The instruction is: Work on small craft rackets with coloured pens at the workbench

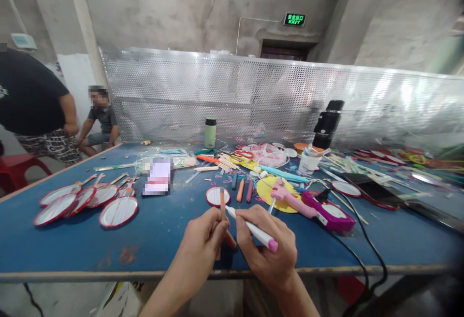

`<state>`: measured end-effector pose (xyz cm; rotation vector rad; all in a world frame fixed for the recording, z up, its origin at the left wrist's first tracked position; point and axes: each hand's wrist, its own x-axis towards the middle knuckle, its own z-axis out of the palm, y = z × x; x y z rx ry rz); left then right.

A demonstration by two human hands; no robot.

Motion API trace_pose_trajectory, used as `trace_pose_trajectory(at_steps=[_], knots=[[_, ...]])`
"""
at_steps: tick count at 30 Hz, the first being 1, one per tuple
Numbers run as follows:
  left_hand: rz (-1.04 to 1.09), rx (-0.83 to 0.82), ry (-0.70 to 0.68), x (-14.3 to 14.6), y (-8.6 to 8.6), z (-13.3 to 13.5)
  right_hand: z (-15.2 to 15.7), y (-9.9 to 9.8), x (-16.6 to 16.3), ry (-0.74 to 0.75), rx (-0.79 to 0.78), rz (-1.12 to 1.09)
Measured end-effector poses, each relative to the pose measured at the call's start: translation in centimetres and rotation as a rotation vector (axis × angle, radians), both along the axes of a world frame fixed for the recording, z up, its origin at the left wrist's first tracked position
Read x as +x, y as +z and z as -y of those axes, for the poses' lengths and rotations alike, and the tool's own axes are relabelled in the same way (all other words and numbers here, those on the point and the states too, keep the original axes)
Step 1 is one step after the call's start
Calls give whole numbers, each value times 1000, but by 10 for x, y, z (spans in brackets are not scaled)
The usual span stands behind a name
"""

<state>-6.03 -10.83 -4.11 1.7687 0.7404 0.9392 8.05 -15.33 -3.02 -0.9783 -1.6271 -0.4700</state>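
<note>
My left hand (203, 237) is closed around a thin flat stick (222, 201), orange-brown with a greyish upper tip, held upright. My right hand (271, 247) grips a white marker pen (258, 232) with a pink end; its tip points left at the stick, and whether they touch I cannot tell. Just behind the stick lies a small round white disc (210, 196) with a red rim. Beyond my right hand are an orange crayon-like stick (240, 190), a purple one (249, 191) and a dark teal one (234, 180).
Red-rimmed discs with sticks (119, 212) lie at left, near a phone (157, 177). On the right, a pink and purple glue gun (295, 204) rests over a yellow disc (261, 189), its cable trailing off the edge. A green flask (210, 133) stands behind. Two people are at left.
</note>
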Motion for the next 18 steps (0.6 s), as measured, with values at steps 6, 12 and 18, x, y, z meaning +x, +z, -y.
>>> trace_pose_trajectory(at_steps=[6,12,18], knots=[[1,1,3,0,-2,-1,-1,-2,1,35,-13,5],[6,-5,2,1,-2,0,0,-1,0,38,11,-7],[0,-6,16,1,-1,0,0,0,0,16,12,-16]])
